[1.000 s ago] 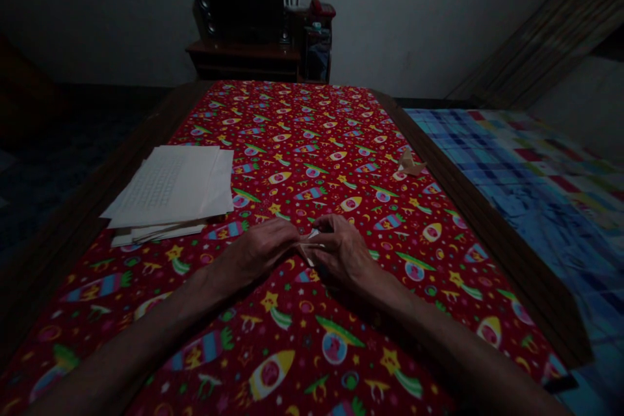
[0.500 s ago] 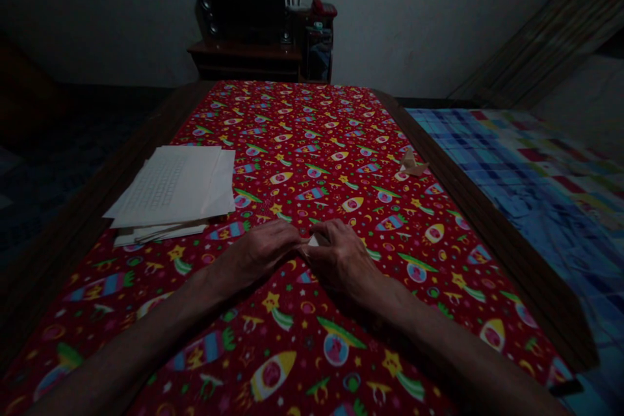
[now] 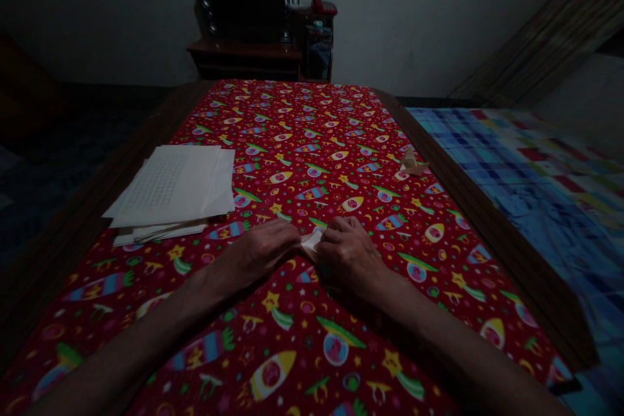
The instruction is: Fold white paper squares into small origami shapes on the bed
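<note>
Between my hands, low over the red patterned cloth, is a small piece of folded white paper (image 3: 311, 240). My left hand (image 3: 273, 244) pinches its left end with fingers pressed together. My right hand (image 3: 344, 247) is closed on its right end, the fingers curled over it. Much of the paper is hidden behind my fingers, so its full shape cannot be made out. Ahead and to the right, a small folded paper figure (image 3: 412, 163) with pointed parts stands on the cloth, apart from both hands.
A stack of paper sheets (image 3: 170, 185), the top one with faint printing, lies at the left. The red cloth (image 3: 312, 136) covers a dark wooden table (image 3: 546, 312). Beyond stand a screen (image 3: 244, 0) and a desk (image 3: 244, 52). At the right is a checked bedspread (image 3: 487, 169).
My right hand has shifted slightly right and turned, its fingers curling over the paper. More of the white paper shows between the hands. My left hand has hardly moved.
</note>
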A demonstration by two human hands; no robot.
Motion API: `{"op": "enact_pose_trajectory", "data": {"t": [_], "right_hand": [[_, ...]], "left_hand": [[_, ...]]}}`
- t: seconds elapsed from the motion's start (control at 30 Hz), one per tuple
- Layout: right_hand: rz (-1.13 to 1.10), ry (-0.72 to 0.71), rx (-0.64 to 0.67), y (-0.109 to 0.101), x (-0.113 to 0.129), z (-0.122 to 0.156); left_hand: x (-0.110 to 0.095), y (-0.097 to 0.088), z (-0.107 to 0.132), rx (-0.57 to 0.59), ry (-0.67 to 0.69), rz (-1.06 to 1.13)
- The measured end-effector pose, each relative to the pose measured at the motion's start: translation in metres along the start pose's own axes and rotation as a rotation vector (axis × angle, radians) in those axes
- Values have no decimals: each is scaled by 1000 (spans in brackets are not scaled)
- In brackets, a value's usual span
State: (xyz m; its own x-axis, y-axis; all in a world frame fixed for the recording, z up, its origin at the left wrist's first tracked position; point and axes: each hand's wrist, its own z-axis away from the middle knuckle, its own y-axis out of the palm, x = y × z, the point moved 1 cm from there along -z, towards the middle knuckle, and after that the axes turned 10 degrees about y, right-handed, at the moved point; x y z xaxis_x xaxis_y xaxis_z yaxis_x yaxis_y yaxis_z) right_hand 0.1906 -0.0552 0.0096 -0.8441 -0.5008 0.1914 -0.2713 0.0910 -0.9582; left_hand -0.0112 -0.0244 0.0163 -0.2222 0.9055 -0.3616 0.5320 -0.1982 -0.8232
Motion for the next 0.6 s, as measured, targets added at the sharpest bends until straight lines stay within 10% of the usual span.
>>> {"op": "enact_pose_trajectory", "data": {"t": [0.6], "right_hand": [[110,-145,-46,-2,4,4]], "left_hand": [[1,4,3,26,-43,-4]]}}
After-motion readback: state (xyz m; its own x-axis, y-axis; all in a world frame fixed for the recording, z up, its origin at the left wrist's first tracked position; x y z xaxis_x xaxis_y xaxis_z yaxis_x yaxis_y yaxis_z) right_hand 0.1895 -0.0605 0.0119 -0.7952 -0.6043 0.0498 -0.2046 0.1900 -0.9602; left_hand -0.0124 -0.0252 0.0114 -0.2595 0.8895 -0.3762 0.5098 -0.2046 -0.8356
